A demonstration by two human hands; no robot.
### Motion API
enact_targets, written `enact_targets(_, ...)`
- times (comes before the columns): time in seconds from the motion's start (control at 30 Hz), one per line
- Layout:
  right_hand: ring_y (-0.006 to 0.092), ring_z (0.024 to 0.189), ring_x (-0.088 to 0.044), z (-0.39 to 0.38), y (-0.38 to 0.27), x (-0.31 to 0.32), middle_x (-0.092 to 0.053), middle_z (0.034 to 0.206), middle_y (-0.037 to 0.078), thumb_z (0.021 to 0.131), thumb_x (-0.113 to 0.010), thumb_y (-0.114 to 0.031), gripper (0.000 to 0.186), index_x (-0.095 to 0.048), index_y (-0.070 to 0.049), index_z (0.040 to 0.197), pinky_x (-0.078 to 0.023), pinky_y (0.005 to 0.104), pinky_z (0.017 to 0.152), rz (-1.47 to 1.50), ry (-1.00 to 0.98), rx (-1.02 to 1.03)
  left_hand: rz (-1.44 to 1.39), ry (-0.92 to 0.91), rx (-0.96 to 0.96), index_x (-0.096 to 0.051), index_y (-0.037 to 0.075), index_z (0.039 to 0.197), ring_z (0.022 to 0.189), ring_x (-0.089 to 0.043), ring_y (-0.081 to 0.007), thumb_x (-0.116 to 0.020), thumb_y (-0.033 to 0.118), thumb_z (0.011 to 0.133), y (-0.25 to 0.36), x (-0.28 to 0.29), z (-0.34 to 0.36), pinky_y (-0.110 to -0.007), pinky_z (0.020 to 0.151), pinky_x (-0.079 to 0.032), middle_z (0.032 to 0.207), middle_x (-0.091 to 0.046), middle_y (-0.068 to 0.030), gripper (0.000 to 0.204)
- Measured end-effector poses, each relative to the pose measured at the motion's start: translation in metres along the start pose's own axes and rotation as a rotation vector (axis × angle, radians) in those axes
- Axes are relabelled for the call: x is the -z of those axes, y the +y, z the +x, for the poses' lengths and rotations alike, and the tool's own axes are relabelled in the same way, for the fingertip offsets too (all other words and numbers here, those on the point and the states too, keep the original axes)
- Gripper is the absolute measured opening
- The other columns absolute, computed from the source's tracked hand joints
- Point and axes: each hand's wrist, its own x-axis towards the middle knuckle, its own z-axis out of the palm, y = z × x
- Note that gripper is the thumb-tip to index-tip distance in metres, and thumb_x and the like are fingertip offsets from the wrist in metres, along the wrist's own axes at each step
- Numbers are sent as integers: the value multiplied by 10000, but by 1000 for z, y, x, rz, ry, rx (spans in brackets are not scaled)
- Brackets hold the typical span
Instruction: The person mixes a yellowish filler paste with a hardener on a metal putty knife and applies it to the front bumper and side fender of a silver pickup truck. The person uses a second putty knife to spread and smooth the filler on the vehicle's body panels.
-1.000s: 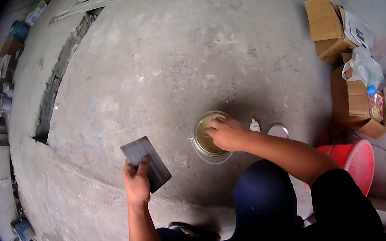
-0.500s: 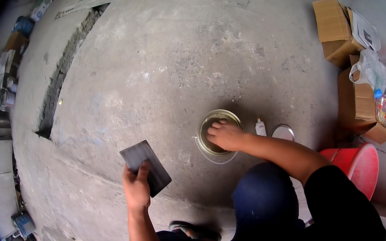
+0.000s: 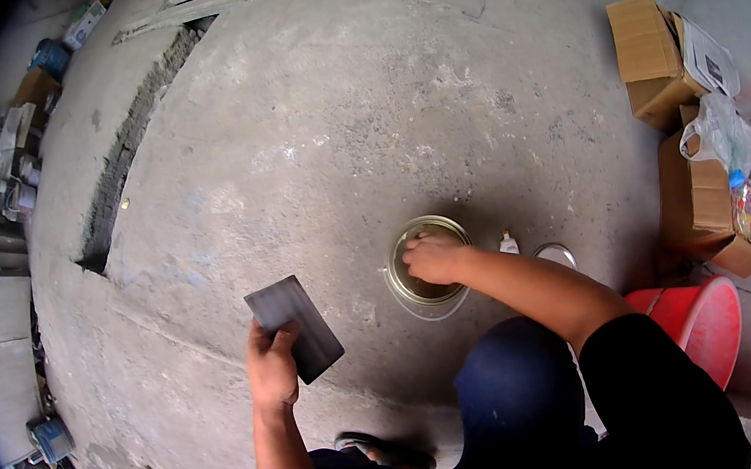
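Note:
My left hand (image 3: 274,366) grips a dark grey, flat rectangular plate (image 3: 300,330), thumb across its face and fingers behind it. A round metal can (image 3: 389,272) with a wire handle stands on the floor in front of my knee. Over its opening is my right hand (image 3: 435,257), fingers curled and pointing down inside the rim. Whatever those fingers hold is hidden. Close to my right forearm are a small white bottle (image 3: 508,243) and a round metal lid (image 3: 555,253), both partly covered by the arm.
A red plastic bucket (image 3: 716,328) lies tipped beside my right elbow. Cardboard boxes (image 3: 645,44), one with a clear plastic bag (image 3: 723,135), stand at the right. A broken channel (image 3: 122,152) cuts the concrete floor at the left. My sandalled foot (image 3: 370,446) is below.
The view has shifted slightly. My left hand still holds the plate, and my right hand stays at the can, its forearm now covering more of the bottle and lid.

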Motion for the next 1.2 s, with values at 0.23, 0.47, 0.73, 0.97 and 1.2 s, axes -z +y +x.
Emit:
enact_targets(0.23, 262, 1044, -596, -7, -2, 11, -656, 1065, 73, 801, -548, -187, 223, -715, -66, 885, -462, 381, 892, 79, -88, -118, -24, -90, -9, -530, -16, 1185, 952, -577, -153, -519, 5, 901, 2, -3, -2, -296, 868, -456, 1054, -626, -80, 285)
enact_targets(0.47, 253, 1058, -569, -72, 0, 92, -640, 1066, 31, 762, -610, -84, 205, -721, -116, 931, -460, 364, 909, 207, 129, -111, 40, -145, 110, -527, -3, 1091, 799, -566, -111, -534, 48, 917, 12, -7, -9, -263, 725, -469, 924, -627, -65, 181)
enact_targets(0.73, 225, 934, -577, -158, -10, 148, -640, 979, 49, 818, -601, -4, 231, -711, -70, 1010, -484, 325, 793, 594, 573, -208, 173, -289, 136, -483, 0, 1198, 920, -560, -133, -482, -24, 848, 2, -21, -4, -276, 804, -460, 1037, -607, -100, 351)
enact_targets(0.97, 209, 886, -597, -191, -38, 190, -643, 985, 36, 742, -641, 66, 328, -714, -91, 1020, -508, 313, 740, 631, 827, -86, 90, -519, 99, -509, 6, 1271, 969, -565, -118, -519, -54, 878, 11, -45, -6, -266, 876, -435, 1100, -622, -42, 397)
enact_targets(1.2, 240, 886, -651, -179, -58, 201, -661, 1011, 72, 658, -689, 110, 389, -699, -45, 1014, -544, 323, 755, 576, 1083, 236, -137, -643, 68, -484, -4, 1313, 1035, -563, -110, -534, -20, 916, 37, -44, -27, -251, 910, -419, 1150, -625, -45, 401)
